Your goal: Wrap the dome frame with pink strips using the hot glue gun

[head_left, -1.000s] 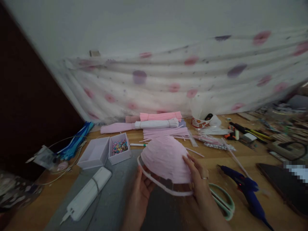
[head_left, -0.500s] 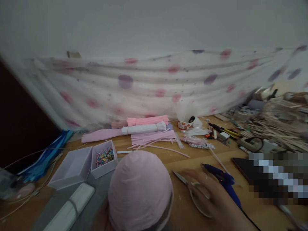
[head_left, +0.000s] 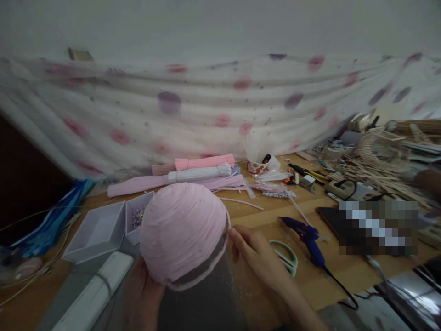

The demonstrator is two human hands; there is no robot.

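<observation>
A pale pink dome [head_left: 184, 232], wrapped in rows of fuzzy pipe cleaner, is held tilted above the table, its rim turned toward me. My left hand [head_left: 146, 292] grips it at the lower left, the fingertips partly hidden behind it. Along the lower right edge a loose pink pipe cleaner [head_left: 206, 272] hangs away from the dome, leaving a dark gap. My right hand [head_left: 253, 250] pinches this strand at the dome's right side. Just right of that hand lie scissors with pale green handles [head_left: 292, 259], their blades hidden behind it. Beyond them rests a blue glue gun [head_left: 308, 239] with a red light.
Bundles of pipe cleaners [head_left: 203, 173] lie at the back. White boxes [head_left: 98, 230], one with colored beads [head_left: 138, 215], stand left, near a white power strip [head_left: 94, 292]. A dark tablet or phone [head_left: 329, 220], cord and wooden sticks [head_left: 365, 172] occupy the right.
My right hand has moved left from the scissors, now on the table, to the strand at the dome's edge. The dome has been raised and tilted, showing its rim. The view has shifted.
</observation>
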